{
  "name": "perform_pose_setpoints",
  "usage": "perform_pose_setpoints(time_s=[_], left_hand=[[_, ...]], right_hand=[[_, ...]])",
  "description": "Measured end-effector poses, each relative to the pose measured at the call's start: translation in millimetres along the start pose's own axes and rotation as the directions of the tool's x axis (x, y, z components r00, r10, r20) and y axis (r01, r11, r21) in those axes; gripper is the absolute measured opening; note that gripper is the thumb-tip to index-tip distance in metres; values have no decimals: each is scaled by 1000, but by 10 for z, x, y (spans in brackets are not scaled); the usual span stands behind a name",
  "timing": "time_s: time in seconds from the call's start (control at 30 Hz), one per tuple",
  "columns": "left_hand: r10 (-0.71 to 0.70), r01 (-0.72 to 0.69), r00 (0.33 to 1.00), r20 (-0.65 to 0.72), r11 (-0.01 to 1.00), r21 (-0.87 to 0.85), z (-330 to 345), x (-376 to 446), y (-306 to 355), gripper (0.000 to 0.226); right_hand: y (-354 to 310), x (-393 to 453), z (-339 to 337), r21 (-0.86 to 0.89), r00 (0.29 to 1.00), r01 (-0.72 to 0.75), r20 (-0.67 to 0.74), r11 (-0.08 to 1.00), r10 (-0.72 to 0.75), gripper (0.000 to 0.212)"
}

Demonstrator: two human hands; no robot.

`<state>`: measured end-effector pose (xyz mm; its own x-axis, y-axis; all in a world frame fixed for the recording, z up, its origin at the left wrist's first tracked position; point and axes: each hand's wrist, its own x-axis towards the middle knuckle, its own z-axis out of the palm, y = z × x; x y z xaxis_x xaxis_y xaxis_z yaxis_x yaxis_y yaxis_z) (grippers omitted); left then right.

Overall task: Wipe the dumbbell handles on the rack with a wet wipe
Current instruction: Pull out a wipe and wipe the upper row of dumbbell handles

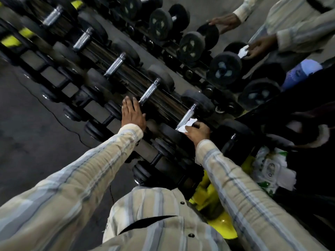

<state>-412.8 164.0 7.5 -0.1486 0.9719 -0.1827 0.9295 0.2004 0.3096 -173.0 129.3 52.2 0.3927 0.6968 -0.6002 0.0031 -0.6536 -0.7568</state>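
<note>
In the head view, I am pinching the crumpled white wet wipe in my right hand against the knurled steel dumbbell handle on the black rack. My left hand is resting flat, fingers straight, on the neighbouring black dumbbell head; grey floor is lying open to its left.

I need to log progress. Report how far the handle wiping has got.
Done: nothing in this view proves any handle is already clean. In hand: the right hand grips a wet wipe against the near end of one chrome handle; the left hand rests flat on the rack beside the next handle. Left: at least that handle and those farther along the row.
</note>
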Motion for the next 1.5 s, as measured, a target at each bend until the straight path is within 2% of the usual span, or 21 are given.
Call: perform_pose_setpoints(time_s=[0.07, 0.13, 0.27, 0.37, 0.47, 0.6, 0.73, 0.83, 0.93, 0.97, 1.03, 1.1, 1.17, 1.23, 1.3, 1.4, 1.5], left_hand=[[0, 0, 1000, 6, 1000, -13, -30, -140, -3, 85], [-3, 4, 1000, 9, 1000, -23, -98, -271, -22, 83], [4, -4, 1000, 14, 1000, -1, -207, -446, -24, 79], [17, -16, 1000, -14, 1000, 10, -295, -467, -92, 78], [20, -20, 999, -51, 1000, 2, -375, -476, -167, 77], [-5, 4, 998, -69, 1000, -6, -426, -394, -331, 78], [-43, 41, 998, -54, 999, -21, -463, -205, -556, 77], [-58, 56, 997, -49, 998, -42, -501, 55, -755, 78], [-64, 60, 997, -54, 995, -74, -579, 427, -973, 79], [-64, 59, 996, -59, 995, -85, -611, 555, -1044, 80], [-53, 46, 995, -85, 996, -83, -677, 793, -1168, 79], [-31, 25, 996, -84, 997, -71, -742, 1045, -1302, 77], [-1, -3, 998, -71, 998, -63, -753, 1219, -1407, 74], [25, -27, 999, -43, 998, -60, -735, 1368, -1511, 73], [58, -60, 997, -50, 997, -38, -684, 1486, -1579, 75], [81, -80, 995, -61, 997, 17, -643, 1637, -1567, 81], [70, -71, 992, -106, 997, -10, -595, 1748, -1562, 85]], right_hand=[[-7, -79, -6, 81, 1000, 17, 0, 997, -17, 35], [-38, -172, 10, 101, 998, 63, 8, 993, -64, 31], [-145, -291, 119, 207, 981, 133, 112, 969, -158, 35], [-277, -386, 244, 208, 964, 169, 167, 964, -205, 42], [-344, -408, 424, 226, 952, 153, 226, 962, -205, 37], [-409, -368, 783, 213, 958, 112, 235, 971, -162, 32], [-400, -245, 1172, 47, 937, 243, 246, 969, -247, 32], [-522, -245, 1411, -110, 908, 378, 241, 919, -344, 28], [-734, -132, 1636, -366, 828, 560, 211, 743, -520, 26], [-800, -69, 1703, -426, 774, 626, 240, 653, -586, 27], [-892, 108, 1819, -536, 616, 754, 375, 380, -693, 31], [-935, 342, 1965, -641, 523, 764, 556, 67, -646, 36], [-920, 521, 2034, -690, 540, 710, 662, -140, -519, 47], [-878, 626, 2079, -706, 595, 675, 692, -213, -408, 51], [-805, 656, 2088, -717, 635, 659, 693, -228, -342, 55], [-781, 601, 2089, -758, 699, 624, 650, -190, -297, 82], [-835, 565, 2128, -768, 723, 601, 640, -221, -261, 99]])
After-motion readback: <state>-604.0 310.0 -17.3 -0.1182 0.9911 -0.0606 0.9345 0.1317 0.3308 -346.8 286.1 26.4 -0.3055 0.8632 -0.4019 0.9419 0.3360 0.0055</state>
